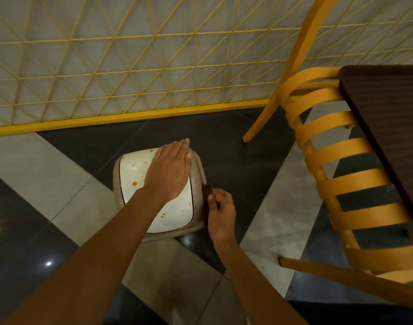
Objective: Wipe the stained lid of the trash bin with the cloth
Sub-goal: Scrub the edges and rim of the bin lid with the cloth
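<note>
Lid (pixel 131 171) shows orange spots, wiping judged barely begun: left hand (pixel 169 172) lies flat on it, right hand (pixel 221 214) pinches cloth (pixel 206 191) against bin (pixel 199 168) side.

Your trash bin (pixel 116 184) stands on the floor (pixel 60 174) straight ahead, with its lid (pixel 135 177) on top. Your left hand (pixel 170 171) lies flat on the lid's far right part. Your right hand (pixel 220 214) holds the cloth (pixel 206 194) against the bin's right side. A lattice partition (pixel 130 66) runs behind the bin. To the right, a chair (pixel 329 160) stands just left of the worktop (pixel 388 125).
</note>
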A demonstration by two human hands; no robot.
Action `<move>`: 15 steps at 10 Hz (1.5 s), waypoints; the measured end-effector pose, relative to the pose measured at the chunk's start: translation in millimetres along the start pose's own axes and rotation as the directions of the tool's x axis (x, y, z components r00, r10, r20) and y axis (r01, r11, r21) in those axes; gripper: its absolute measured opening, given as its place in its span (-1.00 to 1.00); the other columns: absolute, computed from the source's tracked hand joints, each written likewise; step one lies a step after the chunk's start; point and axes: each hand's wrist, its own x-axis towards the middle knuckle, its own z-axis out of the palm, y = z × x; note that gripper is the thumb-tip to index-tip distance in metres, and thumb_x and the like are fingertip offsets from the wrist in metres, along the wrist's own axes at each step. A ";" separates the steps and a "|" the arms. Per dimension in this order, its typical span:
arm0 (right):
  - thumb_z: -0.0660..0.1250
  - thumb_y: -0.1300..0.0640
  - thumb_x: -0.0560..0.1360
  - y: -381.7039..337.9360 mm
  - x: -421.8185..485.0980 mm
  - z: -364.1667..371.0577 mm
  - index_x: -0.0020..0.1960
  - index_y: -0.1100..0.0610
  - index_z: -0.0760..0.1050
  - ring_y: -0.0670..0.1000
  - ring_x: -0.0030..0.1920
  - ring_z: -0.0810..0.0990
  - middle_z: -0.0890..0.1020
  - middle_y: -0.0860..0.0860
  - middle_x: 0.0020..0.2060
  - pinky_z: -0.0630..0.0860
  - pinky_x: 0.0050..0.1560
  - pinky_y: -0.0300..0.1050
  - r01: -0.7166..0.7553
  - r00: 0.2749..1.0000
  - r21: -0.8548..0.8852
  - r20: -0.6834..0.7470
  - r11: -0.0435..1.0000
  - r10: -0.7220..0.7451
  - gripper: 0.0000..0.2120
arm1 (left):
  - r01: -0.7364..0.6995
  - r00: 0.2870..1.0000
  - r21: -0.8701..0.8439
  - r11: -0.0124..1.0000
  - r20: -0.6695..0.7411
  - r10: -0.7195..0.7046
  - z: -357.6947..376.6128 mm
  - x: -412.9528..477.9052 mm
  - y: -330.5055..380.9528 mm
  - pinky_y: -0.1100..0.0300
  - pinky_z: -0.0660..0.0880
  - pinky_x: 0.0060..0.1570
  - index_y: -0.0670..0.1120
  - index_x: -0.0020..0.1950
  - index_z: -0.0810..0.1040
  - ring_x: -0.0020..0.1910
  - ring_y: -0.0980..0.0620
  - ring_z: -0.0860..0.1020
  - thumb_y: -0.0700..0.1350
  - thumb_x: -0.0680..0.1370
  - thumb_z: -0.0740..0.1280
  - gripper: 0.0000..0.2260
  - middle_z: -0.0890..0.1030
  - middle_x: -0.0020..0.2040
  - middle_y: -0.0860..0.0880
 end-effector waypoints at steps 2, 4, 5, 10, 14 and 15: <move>0.18 0.18 0.55 21.0 -36.9 0.0 0.17 0.15 0.46 -0.21 0.00 0.42 0.40 -0.11 0.08 0.35 -0.07 -0.58 0.010 1.000 0.063 -0.029 0.998 -0.009 -0.78 | 0.004 1.000 0.017 1.000 0.009 -0.004 2.0 -0.5 -1.9 0.17 -0.10 0.45 -0.08 0.51 -0.01 0.50 0.03 0.05 -0.03 0.64 -0.13 -0.56 0.09 0.52 -0.02; 0.16 0.20 0.56 -19.2 25.1 -0.3 0.13 0.19 0.50 -0.09 0.05 0.42 0.44 0.00 0.13 0.31 0.13 -0.26 -0.043 0.992 -0.038 0.115 0.998 0.047 -0.79 | 0.000 1.000 0.006 1.000 -0.023 0.000 2.6 -0.3 -0.5 0.18 -0.08 0.44 -0.09 0.51 0.02 0.49 0.02 0.09 -0.03 0.64 -0.13 -0.57 0.13 0.51 -0.04; 0.15 0.21 0.56 -41.9 56.6 5.5 0.13 0.19 0.50 -0.09 0.01 0.41 0.44 0.06 0.20 0.33 0.09 -0.25 0.022 0.981 -0.103 0.196 0.994 -0.002 -0.78 | -0.001 1.000 0.000 1.000 -0.027 0.001 2.2 -0.6 -1.1 0.18 -0.07 0.45 -0.10 0.51 0.03 0.49 0.02 0.10 -0.04 0.64 -0.12 -0.57 0.15 0.51 -0.04; 0.14 0.23 0.56 -42.5 65.5 10.1 0.14 0.22 0.49 -0.09 0.06 0.42 0.44 0.08 0.20 0.32 0.13 -0.27 0.121 0.973 -0.138 0.211 0.983 -0.090 -0.77 | -0.001 1.000 0.003 1.000 -0.027 0.001 3.8 -0.2 -0.9 0.16 -0.08 0.45 -0.09 0.51 0.02 0.49 0.02 0.09 -0.04 0.64 -0.13 -0.57 0.14 0.51 -0.04; 0.16 0.19 0.56 10.7 2.1 -8.8 0.15 0.21 0.49 -0.11 0.08 0.41 0.45 0.00 0.14 0.36 0.15 -0.27 0.187 0.979 -0.096 0.100 0.978 -0.177 -0.77 | 0.004 1.000 0.001 1.000 -0.013 -0.004 3.0 -1.5 -2.2 0.17 -0.09 0.45 -0.08 0.51 0.00 0.49 0.02 0.07 -0.02 0.64 -0.13 -0.57 0.12 0.52 -0.03; 0.16 0.20 0.56 -8.4 25.4 -4.5 0.17 0.23 0.48 -0.11 0.09 0.41 0.45 0.03 0.17 0.34 0.16 -0.27 0.158 0.978 -0.131 0.156 0.979 -0.137 -0.76 | 0.006 1.000 -0.001 1.000 -0.008 -0.006 3.0 -0.2 -1.2 0.16 -0.08 0.45 -0.08 0.51 0.00 0.49 0.02 0.08 -0.03 0.64 -0.13 -0.57 0.12 0.52 -0.04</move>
